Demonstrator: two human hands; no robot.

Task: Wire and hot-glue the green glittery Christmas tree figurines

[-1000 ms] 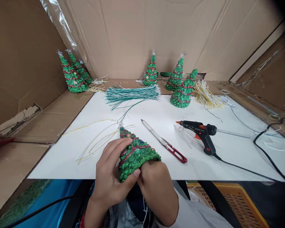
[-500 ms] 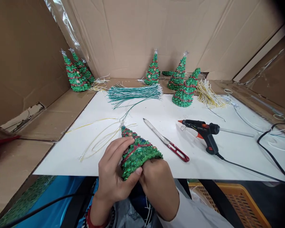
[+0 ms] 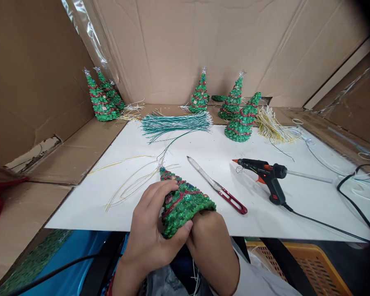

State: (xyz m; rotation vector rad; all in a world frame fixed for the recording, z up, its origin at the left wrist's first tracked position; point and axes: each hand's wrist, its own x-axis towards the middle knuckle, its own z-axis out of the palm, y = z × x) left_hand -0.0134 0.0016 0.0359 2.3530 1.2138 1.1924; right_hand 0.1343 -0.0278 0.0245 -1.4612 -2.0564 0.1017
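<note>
A small green Christmas tree point(image 3: 185, 201) with red garland lies tilted in my hands near the table's front edge, its tip pointing away to the left. My left hand point(image 3: 157, 222) is wrapped round its side, thumb along the base rim. The fingers of my right hand point(image 3: 211, 234) reach up into the hollow base and are hidden there, so what they hold cannot be seen. By the tree's tip lie loose yellow and white wires point(image 3: 135, 185). To the right rests a pair of red-handled thread snips point(image 3: 217, 185).
A black glue gun point(image 3: 267, 172) with a glue stick lies on the right, its cord running off the table point(image 3: 89, 213). Behind are a bundle of green wires point(image 3: 177, 123), a yellow-white bundle point(image 3: 273, 125) and several finished-looking trees point(image 3: 242, 119). Cardboard walls point(image 3: 179, 49) enclose the back and sides.
The view has shifted slightly, so everything sits a little lower and further right. My hands keep the same hold on the tree, with the right fingers still inside its base.
</note>
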